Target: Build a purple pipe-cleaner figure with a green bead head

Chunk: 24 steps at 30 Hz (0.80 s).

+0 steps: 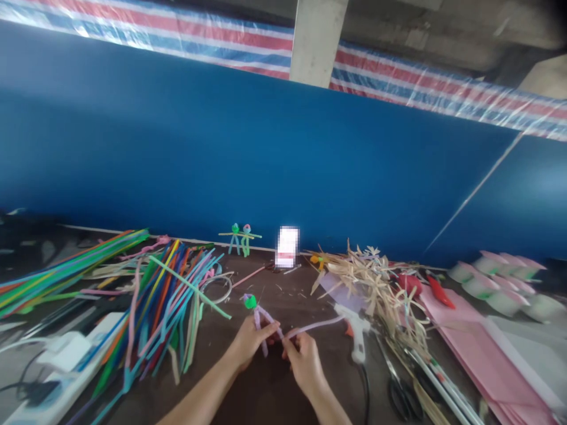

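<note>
A small figure of purple pipe cleaner with a green head [250, 302] is pinched in my left hand [248, 344], its purple legs spread apart. My right hand [305, 360], just to the right, pinches the purple strand near one leg. From those fingers a loose purple pipe cleaner [321, 324] runs right toward a white glue gun [357, 330]. Both hands are close together over the dark table [266, 398]. Two finished-looking figures, one with a green head [235, 228] and one with a pinkish head [247, 229], stand against the blue panel.
Bundles of coloured pipe cleaners [166, 295] and a white power strip [71, 360] lie left. A blurred phone [287, 247] stands at the back. Rightward are dried strips [361, 271], black-handled scissors [404, 401], a red object [440, 292], pink sheets [482, 360] and several cups [505, 300].
</note>
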Tool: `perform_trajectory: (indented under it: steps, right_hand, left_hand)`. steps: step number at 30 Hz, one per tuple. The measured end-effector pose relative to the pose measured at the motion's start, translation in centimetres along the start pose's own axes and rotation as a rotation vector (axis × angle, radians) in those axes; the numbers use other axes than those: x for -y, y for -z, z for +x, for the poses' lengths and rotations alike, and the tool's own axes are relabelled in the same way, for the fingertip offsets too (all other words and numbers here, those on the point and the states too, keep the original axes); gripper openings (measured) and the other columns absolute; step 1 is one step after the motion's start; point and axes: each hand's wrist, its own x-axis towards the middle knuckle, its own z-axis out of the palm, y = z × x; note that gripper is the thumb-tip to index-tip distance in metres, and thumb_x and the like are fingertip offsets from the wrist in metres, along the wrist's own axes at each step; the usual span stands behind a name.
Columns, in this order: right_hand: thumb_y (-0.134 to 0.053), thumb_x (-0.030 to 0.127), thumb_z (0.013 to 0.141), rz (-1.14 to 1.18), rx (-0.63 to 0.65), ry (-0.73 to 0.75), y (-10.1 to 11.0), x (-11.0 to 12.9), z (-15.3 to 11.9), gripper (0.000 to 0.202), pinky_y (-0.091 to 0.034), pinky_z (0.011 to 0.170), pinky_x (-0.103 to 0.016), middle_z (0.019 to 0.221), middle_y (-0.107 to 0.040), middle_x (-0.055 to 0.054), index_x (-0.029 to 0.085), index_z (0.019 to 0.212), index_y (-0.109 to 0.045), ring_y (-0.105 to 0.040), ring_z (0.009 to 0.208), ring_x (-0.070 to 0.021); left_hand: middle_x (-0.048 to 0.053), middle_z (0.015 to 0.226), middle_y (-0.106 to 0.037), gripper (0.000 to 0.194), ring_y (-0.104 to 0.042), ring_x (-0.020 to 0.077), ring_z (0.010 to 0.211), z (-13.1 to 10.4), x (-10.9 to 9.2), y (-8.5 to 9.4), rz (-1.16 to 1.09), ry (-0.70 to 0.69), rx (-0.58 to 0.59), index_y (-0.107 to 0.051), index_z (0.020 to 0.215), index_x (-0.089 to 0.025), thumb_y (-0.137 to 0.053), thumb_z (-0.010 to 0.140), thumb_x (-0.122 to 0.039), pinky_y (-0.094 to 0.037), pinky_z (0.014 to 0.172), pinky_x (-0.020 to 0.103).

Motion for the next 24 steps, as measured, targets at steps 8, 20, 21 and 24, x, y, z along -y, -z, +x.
perform_trajectory:
  steps: [8, 20, 21, 24]
  right_hand:
    - [-0.053, 0.034, 0.072, 0.059, -0.027, -0.065, -0.1, 0.6, 0.0, 0.022, -0.031, 0.034, -0.018, 0.046, -0.05, 0.003, 0.014, 0.066, -0.056, -0.041, 0.035, -0.0079]
    - [-0.048, 0.043, 0.076, 0.287, -0.216, -0.082, -0.1, -0.1, 0.2, 0.026, -0.026, 0.028, -0.014, 0.047, -0.045, 0.007, 0.018, 0.072, -0.043, -0.033, 0.031, -0.0042]
    - [-0.047, 0.043, 0.076, 0.278, -0.209, -0.066, -0.2, -0.1, 0.2, 0.025, -0.026, 0.028, -0.014, 0.047, -0.045, 0.007, 0.018, 0.072, -0.043, -0.033, 0.031, -0.0043]
    - [-0.045, 0.04, 0.079, 0.217, -0.157, 0.017, -0.1, 0.3, -0.2, 0.023, -0.026, 0.031, -0.014, 0.048, -0.046, 0.007, 0.018, 0.075, -0.043, -0.034, 0.033, -0.0048]
  left_hand:
    - [0.006, 0.07, -0.064, 0.032, -0.06, 0.0165, 0.064, -0.1, -0.3, 0.3, -0.037, 0.043, 0.069, -0.06, 0.084, -0.01, -0.07, 0.06, -0.03, -0.045, 0.053, 0.023]
    - [0.01, 0.105, -0.051, 0.048, -0.053, 0.0216, 0.096, -1.1, -0.8, 1.1, 0.014, -0.275, -0.408, -0.034, 0.118, -0.02, -0.049, 0.077, -0.04, -0.047, 0.073, 0.033]
    - [0.01, 0.107, -0.05, 0.044, -0.051, 0.0215, 0.099, -1.4, -1.5, 1.3, 0.113, -0.376, -0.518, -0.036, 0.117, -0.02, -0.047, 0.079, -0.038, -0.046, 0.076, 0.033]
    - [0.008, 0.108, -0.051, 0.03, -0.048, 0.021, 0.104, -2.6, -4.6, 1.3, 0.59, -0.695, -0.386, -0.045, 0.11, -0.02, -0.046, 0.08, -0.026, -0.039, 0.088, 0.036]
